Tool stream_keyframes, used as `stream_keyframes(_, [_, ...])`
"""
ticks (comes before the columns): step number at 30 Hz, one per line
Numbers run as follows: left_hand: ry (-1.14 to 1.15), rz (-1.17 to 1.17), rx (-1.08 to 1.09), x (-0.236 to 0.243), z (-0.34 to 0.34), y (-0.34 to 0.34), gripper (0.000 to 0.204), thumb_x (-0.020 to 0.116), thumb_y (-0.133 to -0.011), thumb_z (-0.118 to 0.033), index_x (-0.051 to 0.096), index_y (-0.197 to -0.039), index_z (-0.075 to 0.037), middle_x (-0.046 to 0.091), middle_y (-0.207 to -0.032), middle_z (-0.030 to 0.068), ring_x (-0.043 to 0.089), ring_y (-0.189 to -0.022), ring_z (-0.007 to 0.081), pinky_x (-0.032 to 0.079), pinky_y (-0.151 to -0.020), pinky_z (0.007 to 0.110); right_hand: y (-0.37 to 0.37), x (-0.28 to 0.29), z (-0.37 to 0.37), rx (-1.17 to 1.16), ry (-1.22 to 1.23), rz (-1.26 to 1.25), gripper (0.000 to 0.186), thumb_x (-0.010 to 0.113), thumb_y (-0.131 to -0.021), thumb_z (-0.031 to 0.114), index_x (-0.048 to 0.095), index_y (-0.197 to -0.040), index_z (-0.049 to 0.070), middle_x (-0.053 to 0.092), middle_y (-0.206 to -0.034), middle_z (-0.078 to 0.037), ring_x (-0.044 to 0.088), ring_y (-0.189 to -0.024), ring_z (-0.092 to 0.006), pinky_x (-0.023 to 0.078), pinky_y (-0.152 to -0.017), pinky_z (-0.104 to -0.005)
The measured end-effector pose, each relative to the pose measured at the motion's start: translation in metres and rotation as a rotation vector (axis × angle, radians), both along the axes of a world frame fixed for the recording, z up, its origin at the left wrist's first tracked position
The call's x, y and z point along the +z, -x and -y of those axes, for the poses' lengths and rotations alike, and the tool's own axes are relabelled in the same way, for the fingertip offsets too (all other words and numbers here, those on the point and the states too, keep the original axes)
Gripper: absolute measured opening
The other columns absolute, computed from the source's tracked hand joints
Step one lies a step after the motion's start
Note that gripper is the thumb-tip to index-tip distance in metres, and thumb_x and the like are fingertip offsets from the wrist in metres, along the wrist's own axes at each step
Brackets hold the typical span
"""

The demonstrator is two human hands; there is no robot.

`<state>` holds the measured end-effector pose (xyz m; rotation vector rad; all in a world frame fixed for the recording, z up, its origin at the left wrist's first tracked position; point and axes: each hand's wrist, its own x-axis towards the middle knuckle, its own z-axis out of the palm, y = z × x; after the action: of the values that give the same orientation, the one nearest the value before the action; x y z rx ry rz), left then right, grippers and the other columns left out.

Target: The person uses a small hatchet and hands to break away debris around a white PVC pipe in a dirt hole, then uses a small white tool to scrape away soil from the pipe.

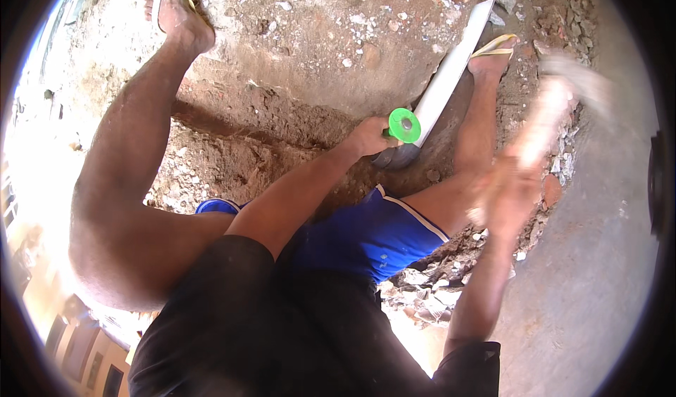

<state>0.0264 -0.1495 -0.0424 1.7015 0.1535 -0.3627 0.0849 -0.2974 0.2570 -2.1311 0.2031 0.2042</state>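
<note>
My left hand is closed around a chisel with a round green hand guard; the metal striking end shows at the guard's centre. The chisel's tip is hidden below my hand. It stands over the near end of a white pipe, by a dark rounded pipe piece in the dug soil. Off to the right, my right hand grips the handle of a hammer. Hand and hammer are smeared by motion, the hammer head raised at the far end, well apart from the chisel.
A trench runs across the ground between my legs. Rubble lies below my right thigh, with more broken stones along a smooth grey concrete surface on the right. My sandalled feet rest on the far soil, left and right.
</note>
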Motion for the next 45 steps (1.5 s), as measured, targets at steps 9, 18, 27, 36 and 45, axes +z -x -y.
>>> stream_keyframes(9, [0.08,0.063,-0.016,0.006,0.012,0.001,0.037,0.08,-0.081,-0.021,0.071,-0.116,-0.014,0.073,-0.111,0.008,0.067,-0.101,0.0224,0.051,-0.092,0.037,0.055,-0.109,0.033,0.309,0.481,-0.474,0.032,0.063,-0.097,0.03,0.054,-0.109,0.001,0.058,-0.063,-0.002,0.057,-0.048,-0.0105,0.047,-0.039,-0.0263])
stream_keyframes(18, [0.055,-0.061,-0.025,0.011,0.001,-0.002,0.034,0.078,-0.083,-0.024,0.071,-0.115,-0.013,0.073,-0.108,0.0089,0.068,-0.1,0.0229,0.051,-0.091,0.036,-0.045,0.09,-0.018,-0.133,-0.046,0.712,0.044,0.062,-0.097,0.04,0.055,-0.115,0.001,0.064,-0.076,-0.009,0.06,-0.054,-0.0136,0.048,-0.046,-0.0255])
stream_keyframes(27, [0.083,-0.01,0.031,-0.007,-0.005,-0.006,0.036,0.078,-0.082,-0.027,0.071,-0.115,-0.014,0.073,-0.11,0.0116,0.068,-0.1,0.0238,0.051,-0.092,0.036,0.026,-0.066,-0.001,0.164,0.337,-0.643,0.037,0.067,-0.094,0.027,0.054,-0.116,0.0,0.061,-0.075,-0.007,0.054,-0.048,-0.0127,0.052,-0.042,-0.0274])
stream_keyframes(36, [0.055,-0.06,-0.039,0.001,-0.002,0.001,0.04,0.079,-0.082,-0.03,0.069,-0.118,-0.014,0.072,-0.113,0.0117,0.067,-0.105,0.0272,0.05,-0.092,0.037,-0.013,0.016,-0.001,-0.143,0.202,0.689,0.04,0.064,-0.096,0.035,0.053,-0.117,0.004,0.063,-0.074,-0.006,0.058,-0.057,-0.0122,0.049,-0.048,-0.0271])
stream_keyframes(45, [0.054,-0.028,0.039,-0.01,-0.004,0.001,0.038,0.079,-0.079,-0.027,0.071,-0.112,-0.011,0.072,-0.107,0.0159,0.067,-0.103,0.0311,0.051,-0.091,0.039,0.015,-0.034,-0.006,0.139,0.194,-0.203,0.035,0.063,-0.097,0.03,0.055,-0.114,0.001,0.057,-0.059,-0.002,0.054,-0.044,-0.0104,0.046,-0.038,-0.0264])
